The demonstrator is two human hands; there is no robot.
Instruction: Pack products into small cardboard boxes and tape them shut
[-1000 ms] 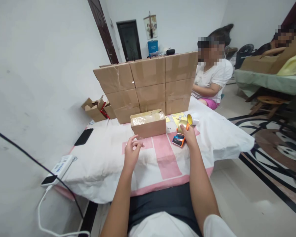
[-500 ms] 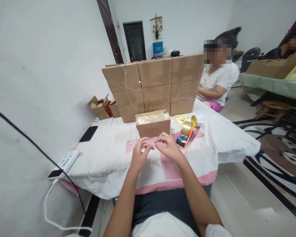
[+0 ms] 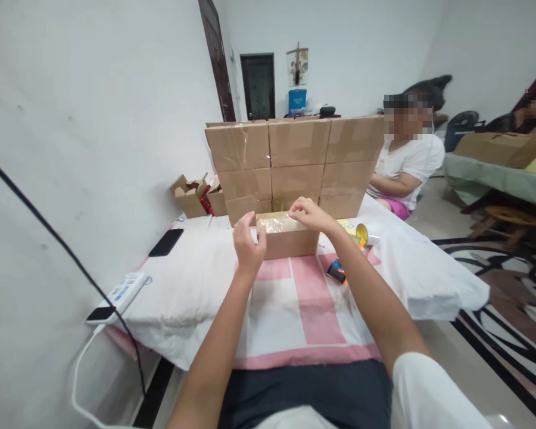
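A small brown cardboard box (image 3: 290, 245) stands on the table, with shiny clear tape (image 3: 274, 224) across its top. My left hand (image 3: 249, 245) is at the box's left end, thumb on the near corner and fingers round the side. Over the right part of the top, my right hand (image 3: 310, 214) has bent fingers pressed together, their tips down on the taped surface. Whatever sits between those tips is too small to make out. Right of the box, partly behind my right forearm, lies a tape dispenser (image 3: 336, 271) in blue and orange.
Behind the box rises a wall of stacked cartons (image 3: 297, 146). A phone (image 3: 166, 242) and a power strip (image 3: 124, 292) lie at left, near an open carton (image 3: 190, 196) with a red tool. A person (image 3: 404, 173) sits beyond the table's right side.
Both hands have moved forward from in front of the box, where they were close together, onto it. They are now farther apart, left at its end, right on top. The camera view has shifted.
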